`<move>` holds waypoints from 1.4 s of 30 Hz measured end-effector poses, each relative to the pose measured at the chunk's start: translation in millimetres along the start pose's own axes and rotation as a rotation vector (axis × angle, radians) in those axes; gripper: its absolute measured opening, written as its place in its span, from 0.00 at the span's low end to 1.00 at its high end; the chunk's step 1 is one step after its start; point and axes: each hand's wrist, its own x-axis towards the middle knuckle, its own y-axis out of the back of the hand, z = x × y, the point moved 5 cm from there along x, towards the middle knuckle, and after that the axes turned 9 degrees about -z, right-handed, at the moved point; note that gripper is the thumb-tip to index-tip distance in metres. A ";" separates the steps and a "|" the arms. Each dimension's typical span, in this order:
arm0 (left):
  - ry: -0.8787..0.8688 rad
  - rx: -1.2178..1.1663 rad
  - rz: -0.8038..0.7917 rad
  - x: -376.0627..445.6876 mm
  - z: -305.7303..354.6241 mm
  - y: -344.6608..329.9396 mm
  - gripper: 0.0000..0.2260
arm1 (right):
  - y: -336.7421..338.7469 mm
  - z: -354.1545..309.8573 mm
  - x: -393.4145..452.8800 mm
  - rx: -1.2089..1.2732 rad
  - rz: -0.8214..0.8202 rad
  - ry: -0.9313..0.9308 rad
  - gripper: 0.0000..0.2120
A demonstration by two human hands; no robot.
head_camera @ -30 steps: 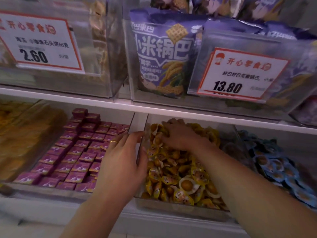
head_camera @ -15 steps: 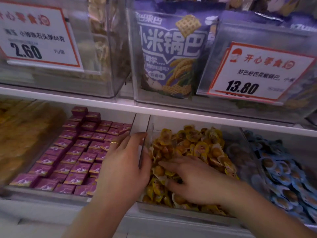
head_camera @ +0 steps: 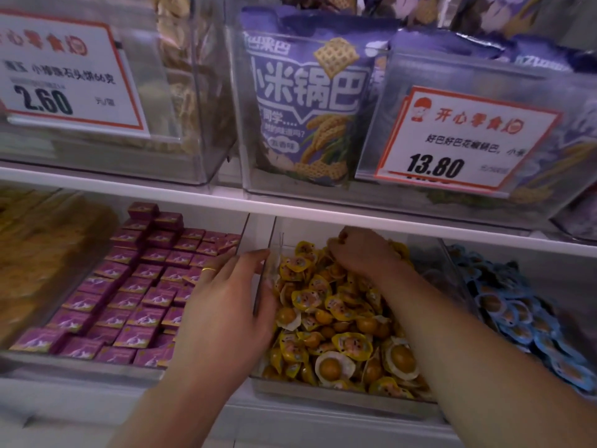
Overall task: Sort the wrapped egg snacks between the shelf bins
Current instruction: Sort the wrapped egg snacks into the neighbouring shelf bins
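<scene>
Your left hand (head_camera: 226, 305) lies flat against the left wall of the clear bin (head_camera: 339, 394) that holds the yellow-wrapped egg snacks (head_camera: 336, 315). Its fingers are straight and spread, reaching up along the outside of that wall, while the thumb hooks over the wall's edge to the inside; a gold ring (head_camera: 209, 270) shows on one finger. Your right hand (head_camera: 361, 253) is deep at the back of the same bin, just under the white shelf board (head_camera: 193, 195), with its fingers curled down into the heap of egg snacks. Whether it has actually caught one between the fingers cannot be told, since the fingertips are buried among the wrappers.

Those egg snacks fill that bin from front to back, some showing a white rim around a brown yolk near the front. Just left of the bin, past your left hand, rows of purple boxes (head_camera: 129, 299) sit in the neighbouring bin. Just right of it, a further bin holds blue-wrapped egg snacks (head_camera: 517, 321). Above the bin, on the upper shelf, stands a purple snack bag (head_camera: 307, 101) with a price tag reading 13.80 (head_camera: 458, 140) beside it, and further left a tag reading 2.60 (head_camera: 61, 76).
</scene>
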 end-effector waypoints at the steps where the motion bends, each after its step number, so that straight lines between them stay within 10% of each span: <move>1: -0.002 0.005 0.002 0.1 -0.4 -0.4 0.13 | -2.1 0.4 5.6 0.047 -0.049 0.001 0.25; 16: -0.003 0.014 0.025 -0.3 3.0 2.7 0.14 | -24.7 -43.2 12.7 1.098 -0.655 0.130 0.15; 23: -0.092 0.193 0.051 -1.6 17.8 9.1 0.15 | -5.2 -58.9 -44.8 1.121 -0.851 0.251 0.12; 31: -0.084 -0.068 -0.360 -23.8 53.2 -47.5 0.22 | 34.0 -15.9 -115.3 0.275 -0.402 0.408 0.14; 42: -0.153 0.171 -0.503 -17.3 60.3 -60.8 0.17 | -4.4 12.2 -168.8 0.097 -0.018 0.603 0.11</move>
